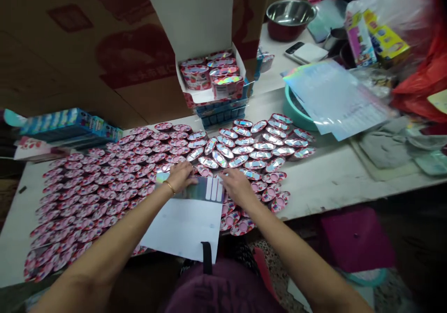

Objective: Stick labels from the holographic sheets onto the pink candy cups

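Observation:
A sheet of shiny stickers with a white backing (181,224) lies over the small tubs in front of me. My left hand (180,177) is closed on its upper edge, thumb toward the middle. My right hand (239,187) is at the sheet's upper right corner, fingers pinched together; whatever is between the fingertips is too small to make out. Around both hands stand many small oval tubs (153,157) with red and pink patterned rims. Those beyond my hands carry shiny silver labels (240,150) on top, while the tubs at the left show bare pink tops.
An open carton (188,99) of tubs stands at the back, before a large cardboard box (139,94). Blue boxes (59,123) sit at the left. At the right are a teal basin (291,105) under shiny sheets (335,94), a metal bowl (289,19) and plastic bags.

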Available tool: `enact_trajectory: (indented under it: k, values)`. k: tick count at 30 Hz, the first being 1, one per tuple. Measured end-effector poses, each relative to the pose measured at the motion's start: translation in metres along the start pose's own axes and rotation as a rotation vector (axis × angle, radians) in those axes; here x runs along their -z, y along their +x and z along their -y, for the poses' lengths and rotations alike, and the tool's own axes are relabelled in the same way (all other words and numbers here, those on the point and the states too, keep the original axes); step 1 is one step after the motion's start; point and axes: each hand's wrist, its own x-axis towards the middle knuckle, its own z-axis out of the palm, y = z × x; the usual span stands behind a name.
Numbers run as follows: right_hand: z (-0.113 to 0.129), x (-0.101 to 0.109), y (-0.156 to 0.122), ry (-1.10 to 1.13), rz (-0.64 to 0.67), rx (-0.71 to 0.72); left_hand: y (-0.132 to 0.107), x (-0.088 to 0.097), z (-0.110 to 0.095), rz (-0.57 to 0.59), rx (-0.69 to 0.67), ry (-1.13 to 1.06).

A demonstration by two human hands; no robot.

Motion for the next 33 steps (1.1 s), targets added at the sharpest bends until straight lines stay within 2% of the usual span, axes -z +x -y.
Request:
enact_trajectory:
  k: [2, 4, 7, 10, 13, 18, 20, 23, 28, 30, 33]
  values:
    - [0.028, -0.023, 0.013, -0.046, 0.043, 0.002, -0.001, -0.001, 0.001, 0.015, 0.052, -0.077]
    - [0.044, -0.043, 0.019, -0.091, 0.050, 0.022, -0.003, 0.001, 0.004, 0.035, 0.114, -0.141]
    - [0.053, -0.063, 0.021, -0.118, 0.003, 0.118, -0.008, 0.003, 0.015, 0.035, 0.181, -0.210]
    - [0.060, -0.074, 0.019, -0.116, -0.017, 0.174, -0.014, 0.002, 0.028, 0.028, 0.208, -0.277]
    - [0.073, -0.080, 0.020, -0.060, 0.026, 0.151, -0.018, 0.001, 0.039, -0.002, 0.220, -0.312]
    - [0.091, -0.080, 0.031, 0.170, -0.037, -0.086, -0.021, 0.004, 0.049, -0.001, 0.217, -0.298]
    - [0.092, -0.078, 0.037, 0.185, -0.054, -0.133, -0.022, 0.004, 0.052, 0.000, 0.217, -0.303]
    - [0.087, -0.079, 0.040, 0.104, -0.010, -0.102, -0.023, 0.002, 0.055, 0.009, 0.197, -0.348]
    - [0.081, -0.089, 0.033, 0.064, 0.009, 0.112, -0.027, -0.002, 0.053, -0.005, 0.221, -0.359]
    - [0.086, -0.088, 0.031, 0.111, -0.015, 0.098, -0.029, -0.003, 0.055, -0.013, 0.224, -0.330]
    - [0.097, -0.076, 0.033, 0.307, -0.054, -0.048, -0.032, -0.003, 0.064, -0.036, 0.207, -0.211]
